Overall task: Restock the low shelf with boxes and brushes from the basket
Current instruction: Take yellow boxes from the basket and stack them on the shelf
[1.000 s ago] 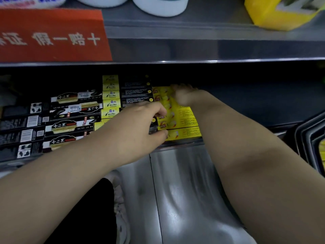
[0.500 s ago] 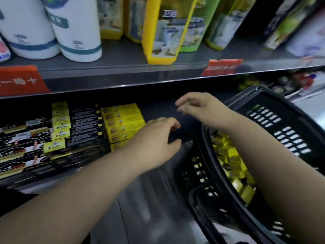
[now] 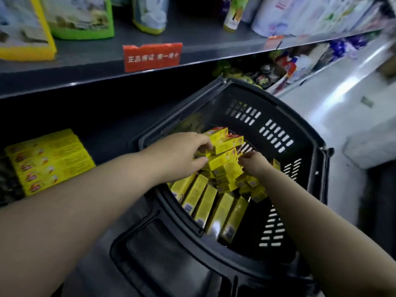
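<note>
Boxes are heaped loose in the basket, at 4 o'clock from the stack already shelved. No brushes are seen. The left hand is curled onto the top of the heap, fingers above and thumb below, so that the top boxes are pinched. The right hand is laid on the heap just at 3 o'clock of the left. Its fingers are folded under and hidden, so its grip cannot be told.

Risk, as judged: the heap is crossed and uneven, so if several boxes are lifted at once, one is likely to be shed into the basket or onto the floor. A loose pinch on slick card is the probable cause.

Surface: the low shelf is dark, deep and poorly lit, and the stack is laid flat near its front edge.

Room: a shop aisle is shown, with glossy pale floor at 2 o'clock. An upper shelf with packets and a red tag is seen at 12 o'clock.
</note>
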`<state>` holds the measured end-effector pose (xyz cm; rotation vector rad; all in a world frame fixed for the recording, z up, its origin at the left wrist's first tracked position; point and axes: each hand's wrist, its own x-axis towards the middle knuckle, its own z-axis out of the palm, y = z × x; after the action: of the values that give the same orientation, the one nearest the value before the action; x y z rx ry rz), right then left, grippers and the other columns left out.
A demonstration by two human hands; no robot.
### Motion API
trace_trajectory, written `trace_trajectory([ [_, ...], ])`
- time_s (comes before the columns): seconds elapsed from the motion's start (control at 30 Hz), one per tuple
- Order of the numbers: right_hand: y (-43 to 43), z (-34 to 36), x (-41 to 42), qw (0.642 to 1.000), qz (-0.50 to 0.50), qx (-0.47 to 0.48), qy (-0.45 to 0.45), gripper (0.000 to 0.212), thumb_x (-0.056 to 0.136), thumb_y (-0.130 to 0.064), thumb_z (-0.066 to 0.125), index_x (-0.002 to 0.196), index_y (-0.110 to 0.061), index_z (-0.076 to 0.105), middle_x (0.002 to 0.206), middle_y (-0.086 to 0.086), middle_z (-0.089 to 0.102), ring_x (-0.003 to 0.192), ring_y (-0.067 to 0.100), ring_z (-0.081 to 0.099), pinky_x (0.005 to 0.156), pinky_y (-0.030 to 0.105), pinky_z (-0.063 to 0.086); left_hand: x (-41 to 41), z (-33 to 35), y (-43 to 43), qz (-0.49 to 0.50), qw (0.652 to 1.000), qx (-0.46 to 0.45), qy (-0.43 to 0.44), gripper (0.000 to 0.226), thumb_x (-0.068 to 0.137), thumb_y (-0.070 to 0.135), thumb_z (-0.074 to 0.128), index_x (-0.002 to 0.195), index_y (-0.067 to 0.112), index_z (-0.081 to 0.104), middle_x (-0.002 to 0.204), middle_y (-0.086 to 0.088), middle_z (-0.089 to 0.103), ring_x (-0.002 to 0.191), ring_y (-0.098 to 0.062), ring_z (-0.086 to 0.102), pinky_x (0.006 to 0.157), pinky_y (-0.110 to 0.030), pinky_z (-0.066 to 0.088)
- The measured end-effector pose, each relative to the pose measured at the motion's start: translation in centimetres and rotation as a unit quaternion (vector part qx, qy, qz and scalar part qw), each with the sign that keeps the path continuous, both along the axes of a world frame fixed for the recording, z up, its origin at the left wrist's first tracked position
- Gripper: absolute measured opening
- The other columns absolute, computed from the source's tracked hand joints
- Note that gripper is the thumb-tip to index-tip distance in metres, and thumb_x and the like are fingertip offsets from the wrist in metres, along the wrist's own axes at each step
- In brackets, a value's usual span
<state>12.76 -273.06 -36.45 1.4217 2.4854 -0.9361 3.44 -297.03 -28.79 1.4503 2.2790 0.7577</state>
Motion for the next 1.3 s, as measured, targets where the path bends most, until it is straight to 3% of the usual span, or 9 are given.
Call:
trace_trajectory([
  [0.23,0.2,-5.6,-2.8,0.98,0.022,0.014,-0.196,0.063,0.098,-0.046,0.038,0.143,-0.002,0.033,0.145,0.022,0.035,0.131,0.036,0.04,0.11,0.041,0.034,-1.0,-2.8,2.0,0.022,0.997,0.006,-0.069,0.016,0.089,0.026,0.058,0.104,0.028,0.06,0.099,0.015,0.062,0.094,-0.004,0.058,0.087,-0.033,0.048],
  [0.37,-0.4,-6.7,-2.9,0.98,-0.129,-0.148,-0.03,0.04,0.094,-0.033,0.051,0.124,-0.007,0.056,0.129,0.011,0.056,0.121,0.027,0.053,0.056,0.014,0.05,-1.1,-3.0,2.0,0.029,0.995,0.008,-0.093,0.012,0.088,0.026,0.058,0.099,0.032,0.059,0.094,0.016,0.061,0.09,0.001,0.057,0.083,-0.028,0.05],
  [0.47,-0.1,-5.9,-2.5,0.972,-0.159,-0.173,-0.003,0.015,0.094,-0.018,0.049,0.083,-0.009,0.055,0.101,0.015,0.061,0.099,0.031,0.064,0.078,0.032,0.057,-0.7,-2.9,1.7,0.026,0.995,-0.007,-0.096,0.012,0.088,0.026,0.057,0.099,0.031,0.059,0.093,0.014,0.062,0.089,-0.002,0.058,0.083,-0.033,0.051],
  [0.6,-0.5,-3.8,-1.6,0.969,-0.163,-0.184,-0.022,0.01,0.096,-0.006,0.043,0.091,-0.002,0.051,0.074,0.012,0.054,0.058,0.023,0.058,0.05,0.03,0.052,0.5,-2.3,1.0,0.03,0.994,-0.009,-0.108,0.013,0.089,0.025,0.056,0.1,0.031,0.059,0.093,0.016,0.062,0.088,-0.001,0.058,0.083,-0.033,0.051],
  [0.77,-0.9,-1.6,-0.4,0.964,-0.161,-0.207,-0.037,0.009,0.097,0.0,0.041,0.103,0.001,0.048,0.082,0.016,0.053,0.063,0.021,0.057,0.074,0.035,0.054,2.2,-1.6,0.3,0.046,0.984,0.03,-0.172,0.016,0.089,0.022,0.057,0.103,0.028,0.06,0.094,0.013,0.061,0.088,0.002,0.058,0.078,-0.015,0.046],
  [0.93,-2.2,1.0,-0.1,0.931,-0.251,-0.255,0.07,0.017,0.099,-0.005,0.036,0.111,-0.004,0.048,0.084,0.015,0.056,0.062,0.019,0.057,0.039,0.025,0.051,2.5,-1.1,0.4,0.103,0.966,0.06,-0.231,0.023,0.09,0.023,0.056,0.112,0.019,0.058,0.1,0.009,0.062,0.094,-0.008,0.059,0.081,-0.023,0.047],
  [1.0,-3.6,1.7,-0.5,0.906,-0.269,-0.272,0.179,0.016,0.098,-0.005,0.036,0.102,-0.008,0.051,0.089,0.012,0.057,0.068,0.017,0.058,0.051,0.027,0.055,2.2,-1.3,0.7,0.131,0.957,0.055,-0.253,0.034,0.091,0.028,0.055,0.123,0.017,0.054,0.109,0.006,0.061,0.098,-0.009,0.057,0.079,-0.021,0.044],
  [1.17,-9.8,3.9,-1.4,0.888,-0.147,-0.333,0.281,0.016,0.088,-0.003,0.054,0.104,-0.001,0.054,0.092,0.009,0.058,0.071,0.015,0.062,0.063,0.025,0.057,1.2,-2.3,2.6,0.198,0.916,0.027,-0.348,0.072,0.09,0.05,0.049,0.146,0.014,0.022,0.144,-0.003,0.042,0.126,-0.02,0.045,0.098,-0.032,0.036],
  [1.3,-11.3,4.1,-1.5,0.918,0.037,-0.32,0.23,0.036,0.08,-0.009,0.067,0.113,-0.01,0.051,0.096,0.009,0.06,0.079,0.015,0.066,0.066,0.024,0.054,0.2,-2.9,3.7,0.283,0.883,0.073,-0.367,0.056,0.086,0.04,0.061,0.127,0.012,0.037,0.116,-0.007,0.057,0.098,-0.023,0.055,0.077,-0.032,0.044],
])
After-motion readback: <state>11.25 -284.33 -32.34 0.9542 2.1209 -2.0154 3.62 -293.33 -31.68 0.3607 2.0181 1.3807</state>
